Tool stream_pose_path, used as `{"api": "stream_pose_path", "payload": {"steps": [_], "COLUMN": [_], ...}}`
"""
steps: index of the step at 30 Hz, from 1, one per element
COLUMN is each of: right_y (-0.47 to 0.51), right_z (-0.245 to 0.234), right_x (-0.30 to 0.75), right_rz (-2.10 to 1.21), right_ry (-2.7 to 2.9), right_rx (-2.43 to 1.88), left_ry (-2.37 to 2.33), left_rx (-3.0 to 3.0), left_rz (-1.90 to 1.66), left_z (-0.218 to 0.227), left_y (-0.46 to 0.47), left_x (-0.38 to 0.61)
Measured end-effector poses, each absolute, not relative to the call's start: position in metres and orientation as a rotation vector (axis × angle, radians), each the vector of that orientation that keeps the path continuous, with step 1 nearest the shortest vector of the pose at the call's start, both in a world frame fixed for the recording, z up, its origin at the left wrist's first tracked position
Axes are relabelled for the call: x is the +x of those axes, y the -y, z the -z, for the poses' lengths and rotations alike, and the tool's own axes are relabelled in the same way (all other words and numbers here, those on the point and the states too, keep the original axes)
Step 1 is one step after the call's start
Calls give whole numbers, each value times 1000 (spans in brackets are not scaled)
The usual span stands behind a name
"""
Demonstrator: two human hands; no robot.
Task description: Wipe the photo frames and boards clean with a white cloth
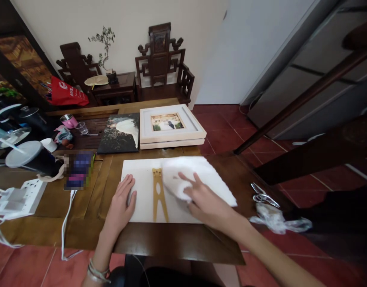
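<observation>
A flat white board lies near the table's front edge. My left hand rests on its left side, the fingers stretched out with nothing in them. On the board's right half, my right hand presses on a white cloth and bunches part of it under the fingers. The cloth has a ragged edge and spreads past the board's right side. Between my hands lies a yellow, two-legged flat piece, shaped like a large clothespin with a cat-like top. Neither hand touches it.
Behind the board sit a framed photo and a dark photo panel. A phone, a lidded cup and a power strip stand left. Scissors and a clear plastic bag are at right.
</observation>
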State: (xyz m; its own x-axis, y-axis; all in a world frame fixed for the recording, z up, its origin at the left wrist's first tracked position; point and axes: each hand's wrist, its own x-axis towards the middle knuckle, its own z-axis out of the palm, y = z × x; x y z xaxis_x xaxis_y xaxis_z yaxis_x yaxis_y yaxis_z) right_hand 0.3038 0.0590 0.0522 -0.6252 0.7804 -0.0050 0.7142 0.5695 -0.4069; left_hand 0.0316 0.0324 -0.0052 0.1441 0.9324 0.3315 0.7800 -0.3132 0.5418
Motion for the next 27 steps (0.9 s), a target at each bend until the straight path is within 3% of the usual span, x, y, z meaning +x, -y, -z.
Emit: {"api": "stream_pose_path", "payload": {"steps": [7, 15, 20, 27], "right_y": [26, -51, -71, -4], "right_z": [-48, -38, -25, -22], "right_x": [321, 309, 287, 292], "right_rz": [-524, -43, -57, -230], "right_ry": [2617, 2442, 2633, 2595], "right_rx": [-1106, -1388, -1300, -1161], "left_ry": [-1659, -1657, -1658, -1672], "left_rx": [2180, 2170, 2169, 2166], "left_rz": [-913, -906, -910, -892], "left_z": [5, 3, 4, 4], "left_y": [-32, -32, -33, -32], "left_x": [33, 32, 32, 33]}}
